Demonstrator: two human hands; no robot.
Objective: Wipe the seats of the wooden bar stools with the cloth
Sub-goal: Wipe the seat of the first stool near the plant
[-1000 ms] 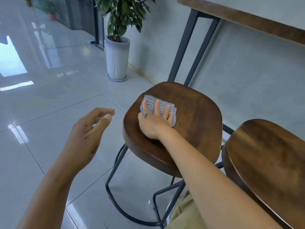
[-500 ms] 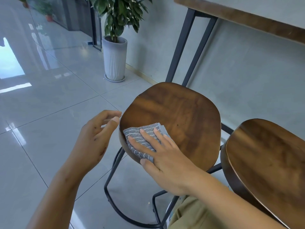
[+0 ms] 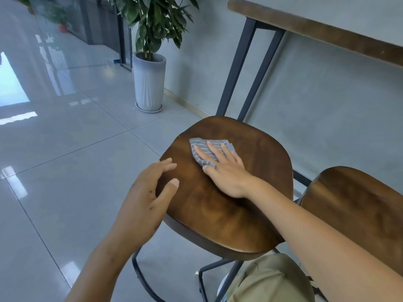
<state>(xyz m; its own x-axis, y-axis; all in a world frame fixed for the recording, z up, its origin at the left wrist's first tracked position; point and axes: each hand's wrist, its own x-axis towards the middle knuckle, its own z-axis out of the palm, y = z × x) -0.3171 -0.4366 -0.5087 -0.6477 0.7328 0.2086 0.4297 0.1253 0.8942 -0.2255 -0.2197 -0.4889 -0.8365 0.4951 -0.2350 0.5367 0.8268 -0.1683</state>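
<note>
A dark wooden bar stool seat point(image 3: 257, 162) on a black metal frame fills the middle of the head view. A grey striped cloth point(image 3: 201, 151) lies on its far left part. My right hand point(image 3: 224, 171) presses flat on the cloth with straight fingers. My left hand point(image 3: 150, 192) rests on the seat's left edge, fingers spread on top and thumb on the wood. A second wooden stool seat point(image 3: 357, 208) stands at the right, partly behind my right forearm.
A wooden counter point(image 3: 316, 29) on black legs point(image 3: 237, 68) runs above the stools along a grey wall. A potted plant point(image 3: 149, 81) in a tall grey pot stands at the back left. Glossy grey floor tiles point(image 3: 65, 160) spread to the left.
My right hand slid the cloth from the seat's near left edge back toward the far left part. My left hand moved right from beside the stool onto the seat's left edge.
</note>
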